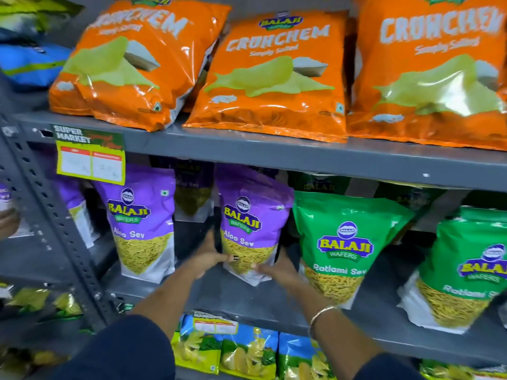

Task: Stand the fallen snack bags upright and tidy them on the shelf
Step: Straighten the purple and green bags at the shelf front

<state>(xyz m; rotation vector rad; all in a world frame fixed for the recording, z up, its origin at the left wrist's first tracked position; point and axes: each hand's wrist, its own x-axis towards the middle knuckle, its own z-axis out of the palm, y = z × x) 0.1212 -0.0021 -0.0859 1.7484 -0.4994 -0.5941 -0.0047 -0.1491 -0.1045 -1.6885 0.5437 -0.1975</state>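
Observation:
A purple Aloo Sev bag (251, 223) stands upright on the middle shelf (274, 303), leaning slightly. My left hand (212, 255) grips its lower left side and my right hand (277, 267) holds its lower right corner. A second purple Aloo Sev bag (142, 223) stands to its left, with a gap between them. Another purple bag (193, 193) stands further back in that gap. Two green Ratlami Sev bags (345, 248) (466, 270) stand tilted to the right.
Three orange Crunchem bags (277, 72) lean on the shelf above. Blue and green bags (247, 352) fill the shelf below. A grey perforated upright (55, 223) runs down the left, with a price tag (90, 157) on the upper shelf edge.

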